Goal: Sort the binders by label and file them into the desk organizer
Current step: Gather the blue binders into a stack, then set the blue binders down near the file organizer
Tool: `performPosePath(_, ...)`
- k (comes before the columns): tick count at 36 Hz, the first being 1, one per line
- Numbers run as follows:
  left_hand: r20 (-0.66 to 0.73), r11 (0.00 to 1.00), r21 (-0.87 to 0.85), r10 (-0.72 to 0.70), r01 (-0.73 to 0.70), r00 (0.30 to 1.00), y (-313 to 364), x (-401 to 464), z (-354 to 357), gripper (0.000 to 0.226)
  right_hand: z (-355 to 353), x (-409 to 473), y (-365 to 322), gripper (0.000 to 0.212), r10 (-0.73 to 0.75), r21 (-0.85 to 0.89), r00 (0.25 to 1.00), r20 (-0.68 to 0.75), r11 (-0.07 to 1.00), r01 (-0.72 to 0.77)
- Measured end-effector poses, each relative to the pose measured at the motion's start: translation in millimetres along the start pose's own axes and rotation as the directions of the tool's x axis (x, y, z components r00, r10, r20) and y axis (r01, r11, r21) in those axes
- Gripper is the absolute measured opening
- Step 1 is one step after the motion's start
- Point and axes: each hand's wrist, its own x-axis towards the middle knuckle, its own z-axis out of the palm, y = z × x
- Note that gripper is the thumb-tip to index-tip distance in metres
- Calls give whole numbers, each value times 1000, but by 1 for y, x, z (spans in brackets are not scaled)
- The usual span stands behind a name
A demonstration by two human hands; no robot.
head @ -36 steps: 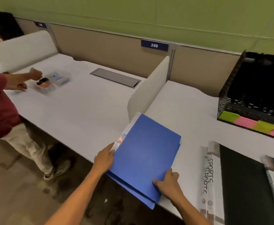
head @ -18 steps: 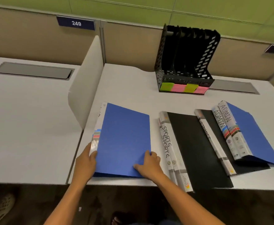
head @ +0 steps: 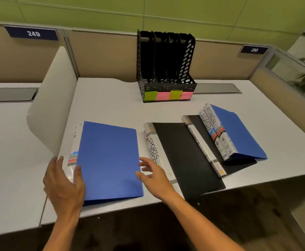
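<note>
Both hands spread, grip released: left hand (head: 63, 183) and right hand (head: 152, 175) just lifted off blue binder (head: 110, 160), now flat on surface (head: 112, 109); filing into organizer (head: 166, 69) pending.

White desk (head: 112, 109) carries blue binders (head: 110, 160) between the hands, SPORTS binders (head: 184, 156) right of them, a black organizer (head: 166, 69) beyond.

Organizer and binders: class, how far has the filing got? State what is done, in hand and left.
Done: binders lie grouped on the desk: SPORTS, FINANCE, ADMIN. In hand: both open hands, left and right, flank the blue binder, neither gripping it. Left: everything; the organizer shows no binders in its slots.
</note>
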Motion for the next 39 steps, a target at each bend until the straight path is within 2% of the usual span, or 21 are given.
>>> performPosePath(7, 92, 975, -162, 165, -149, 982, 70, -32, 29, 50, -52, -18, 5, 37, -56, 86, 993, -102, 994, 65)
performPosePath(15, 284, 939, -233, 313, -251, 906, 160, -107, 81, 47, -136, -51, 44, 36, -81, 139, 986, -144, 985, 101)
performPosePath(19, 307, 912, -297, 372, -284, 876, 203, -143, 104, 44, -177, -65, 66, 34, -98, 164, 975, -201, 978, 132)
performPosePath(27, 408, 895, -376, 392, -240, 825, 268, -195, 160, 48, -267, -95, 114, 33, -52, 204, 957, -286, 972, 113)
performPosePath(39, 552, 912, -369, 369, -178, 747, 345, -226, 214, 59, -373, -97, 153, 40, 74, 229, 908, -413, 973, 25)
